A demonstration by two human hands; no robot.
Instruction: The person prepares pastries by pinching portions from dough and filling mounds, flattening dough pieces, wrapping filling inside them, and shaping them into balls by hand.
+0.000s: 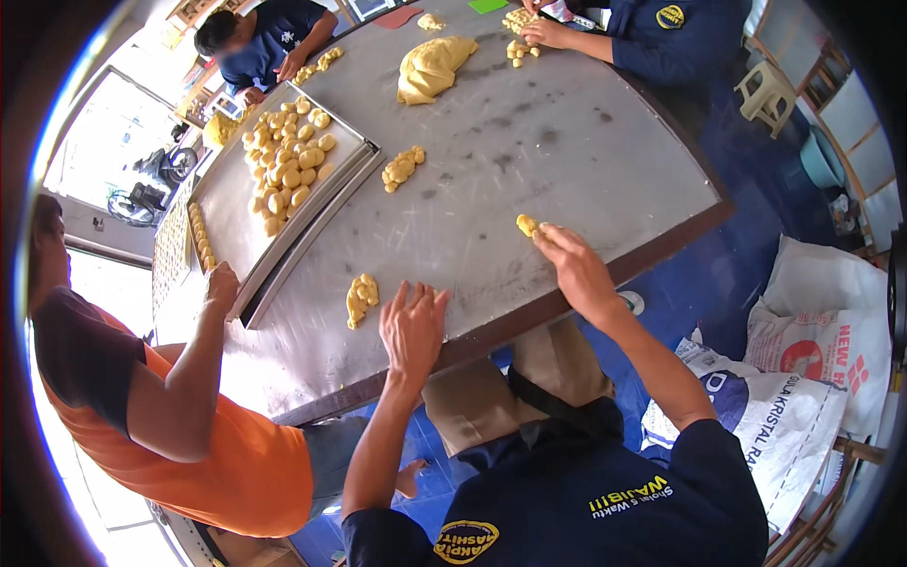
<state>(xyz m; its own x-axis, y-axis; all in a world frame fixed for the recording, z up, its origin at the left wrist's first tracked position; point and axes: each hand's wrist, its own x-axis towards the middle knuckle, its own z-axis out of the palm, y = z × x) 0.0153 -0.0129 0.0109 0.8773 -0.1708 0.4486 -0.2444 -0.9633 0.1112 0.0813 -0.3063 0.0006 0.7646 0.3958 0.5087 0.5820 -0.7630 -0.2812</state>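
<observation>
My left hand [413, 333] is palm down on the metal table, fingers stretched out and apart. To its left, a lumpy cluster of yellow dough pieces [361, 300] lies close by. Farther right, my right hand [576, 271] reaches over the table near its front edge, fingers extended. Its fingertips touch or nearly touch a small yellow dough piece [526, 225]. Whatever may lie under either palm is hidden. Another cluster of dough pieces [403, 168] rests beyond my hands, and a large dough mass [436, 69] sits toward the far side.
On the left, a metal tray [346, 154] holds many round dough balls [288, 165]. A person in an orange vest [236, 454] stands at my left, one hand by the tray. Two co-workers handle dough across the table. White sacks [756, 416] and a stool [766, 97] stand right.
</observation>
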